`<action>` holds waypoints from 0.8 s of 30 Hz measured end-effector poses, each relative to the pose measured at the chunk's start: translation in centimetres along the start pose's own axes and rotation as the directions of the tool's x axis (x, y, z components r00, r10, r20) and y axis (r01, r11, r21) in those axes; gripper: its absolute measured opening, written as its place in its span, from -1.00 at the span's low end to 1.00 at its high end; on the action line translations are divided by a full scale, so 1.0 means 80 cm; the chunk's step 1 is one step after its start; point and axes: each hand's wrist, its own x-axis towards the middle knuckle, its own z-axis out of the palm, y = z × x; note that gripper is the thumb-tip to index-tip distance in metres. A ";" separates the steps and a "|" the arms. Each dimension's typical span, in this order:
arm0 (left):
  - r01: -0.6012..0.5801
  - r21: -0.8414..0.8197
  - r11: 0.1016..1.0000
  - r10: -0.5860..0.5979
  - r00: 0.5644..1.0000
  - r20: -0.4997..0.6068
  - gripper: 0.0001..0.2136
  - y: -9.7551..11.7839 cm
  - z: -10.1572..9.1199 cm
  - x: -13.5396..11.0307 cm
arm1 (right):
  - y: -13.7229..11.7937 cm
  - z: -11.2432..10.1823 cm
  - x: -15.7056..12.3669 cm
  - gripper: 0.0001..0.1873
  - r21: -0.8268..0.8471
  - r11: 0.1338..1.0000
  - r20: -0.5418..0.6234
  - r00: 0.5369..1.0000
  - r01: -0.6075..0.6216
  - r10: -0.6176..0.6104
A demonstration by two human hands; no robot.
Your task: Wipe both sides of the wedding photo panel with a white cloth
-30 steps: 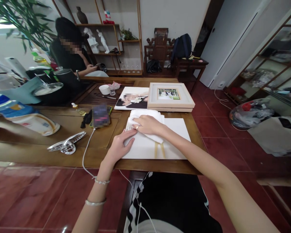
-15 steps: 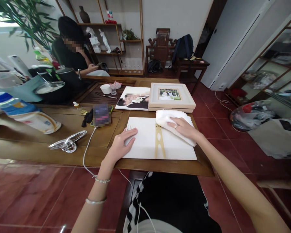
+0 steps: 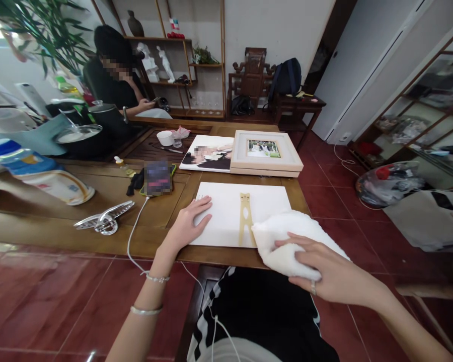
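A white cloth (image 3: 287, 231) is bunched in my right hand (image 3: 320, 266), over the near right corner of a white board (image 3: 219, 216). The board lies flat on the wooden table, and a flat yellowish stand leg (image 3: 245, 218) with a cut-out runs down its middle. The lower end of that leg is partly covered by the cloth. My left hand (image 3: 189, 221) rests with its fingers stretched out on the board's left edge. Just behind the board sit a light wooden picture frame (image 3: 266, 153) and a photo panel (image 3: 207, 153).
Left on the table (image 3: 162, 241) are a silver hair clip (image 3: 105, 218), a phone (image 3: 158, 178) on a white cable, and a blue-white pack (image 3: 41, 173). A white cup (image 3: 165, 137) stands further back. Another person (image 3: 113, 75) sits across, holding a phone.
My right hand has moved the cloth from the board's far right part toward me, to its near right corner, uncovering the leg's top. My left hand has stayed in place.
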 end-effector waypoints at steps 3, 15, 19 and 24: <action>0.005 0.002 1.000 -0.005 1.000 0.004 -0.69 0.000 0.000 0.000 | 0.003 0.002 0.007 -0.88 -0.022 0.998 -0.006 0.999 -0.051 0.051; 0.013 -0.012 1.000 -0.013 1.000 0.005 -0.70 0.002 -0.002 0.000 | 0.029 -0.006 0.147 -0.59 0.024 0.984 -0.141 0.974 -0.176 0.178; 0.019 -0.008 1.000 -0.019 1.000 0.009 -0.70 0.003 -0.002 0.001 | -0.002 0.010 0.146 -0.67 0.075 0.997 -0.191 0.981 -0.001 0.015; 0.013 -0.008 1.000 -0.013 1.000 0.012 -0.70 0.002 -0.001 0.000 | -0.057 0.038 0.109 -0.78 -0.006 0.929 -0.135 0.920 0.370 -0.367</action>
